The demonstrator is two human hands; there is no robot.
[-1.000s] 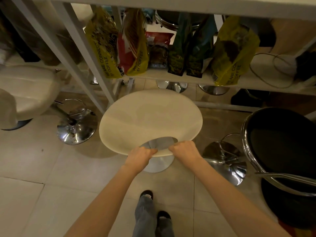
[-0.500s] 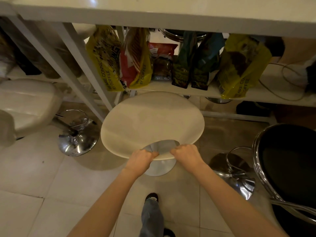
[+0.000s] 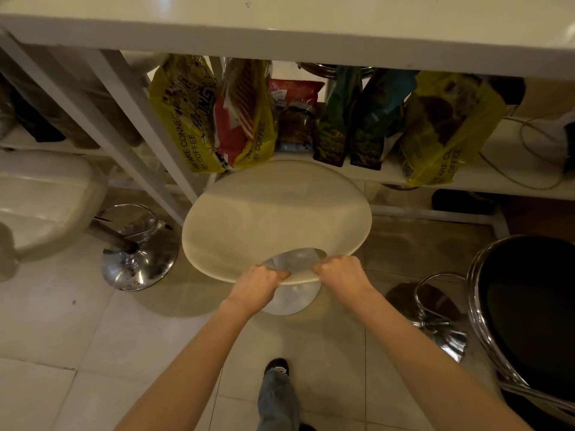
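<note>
A cream round bar stool (image 3: 273,219) stands in front of me with its far edge under the shelf of a white counter (image 3: 280,32). Its near rim has a cut-out handle through which the chrome base (image 3: 291,301) shows. My left hand (image 3: 258,287) grips the rim at the left of the cut-out. My right hand (image 3: 342,275) grips the rim at the right of it, fingers curled under the edge.
Several coffee bags (image 3: 199,113) stand on the shelf (image 3: 497,178) under the counter. A white stool (image 3: 40,200) with a chrome base (image 3: 137,259) is at the left. A black stool (image 3: 525,306) with a chrome rim is at the right. My foot (image 3: 277,368) is on the tiled floor.
The stool has slid forward toward the counter; its far edge now reaches under the shelf. Both hands kept their grip on the rim, and I stepped forward with it.
</note>
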